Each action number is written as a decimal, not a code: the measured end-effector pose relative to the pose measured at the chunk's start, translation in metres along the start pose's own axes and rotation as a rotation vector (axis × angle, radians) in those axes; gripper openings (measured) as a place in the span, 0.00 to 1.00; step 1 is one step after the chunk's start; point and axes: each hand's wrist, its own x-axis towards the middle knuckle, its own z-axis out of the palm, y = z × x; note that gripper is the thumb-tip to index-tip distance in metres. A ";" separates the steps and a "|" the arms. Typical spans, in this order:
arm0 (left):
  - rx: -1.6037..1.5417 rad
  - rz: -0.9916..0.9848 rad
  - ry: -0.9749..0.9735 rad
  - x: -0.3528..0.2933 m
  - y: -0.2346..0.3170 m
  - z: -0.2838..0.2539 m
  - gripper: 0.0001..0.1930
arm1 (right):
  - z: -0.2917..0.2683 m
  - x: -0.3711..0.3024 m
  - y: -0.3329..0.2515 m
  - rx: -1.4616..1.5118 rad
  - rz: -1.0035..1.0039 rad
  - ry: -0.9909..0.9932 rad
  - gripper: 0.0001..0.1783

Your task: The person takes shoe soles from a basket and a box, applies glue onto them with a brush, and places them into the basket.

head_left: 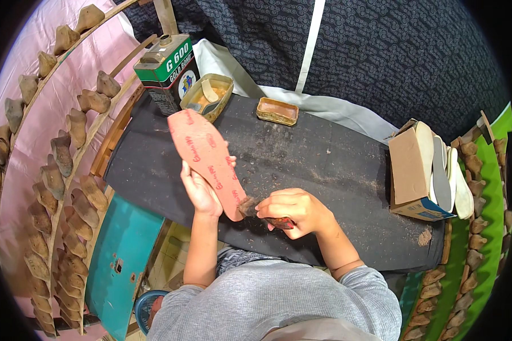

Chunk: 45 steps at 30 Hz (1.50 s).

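A pink shoe insole with red printing on its face is held over the table, slanting from upper left to lower right. My left hand grips it by its edges, with the thumb on the near side and fingertips showing on the far side. My right hand is closed round the handle of a small brush. The brush's dark bristles touch the narrow lower end of the insole. Part of the handle, dark with red marks, sticks out below my right fingers.
The dark-covered table carries scattered bits. At its back stand a green-and-black tin, a tray holding insole-like pieces and a small dish. A cardboard box of insoles stands right. Racks of wooden shoe lasts line both sides.
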 end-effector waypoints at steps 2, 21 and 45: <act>0.046 -0.036 -0.013 -0.003 -0.005 0.007 0.33 | -0.001 0.002 0.000 0.005 -0.011 0.030 0.16; 0.248 -0.289 -0.005 -0.012 -0.012 0.012 0.30 | 0.007 0.023 0.009 -0.167 -0.138 0.243 0.13; 0.036 -0.174 -0.014 0.012 0.004 -0.006 0.33 | 0.035 0.006 0.000 -0.083 -0.030 0.194 0.14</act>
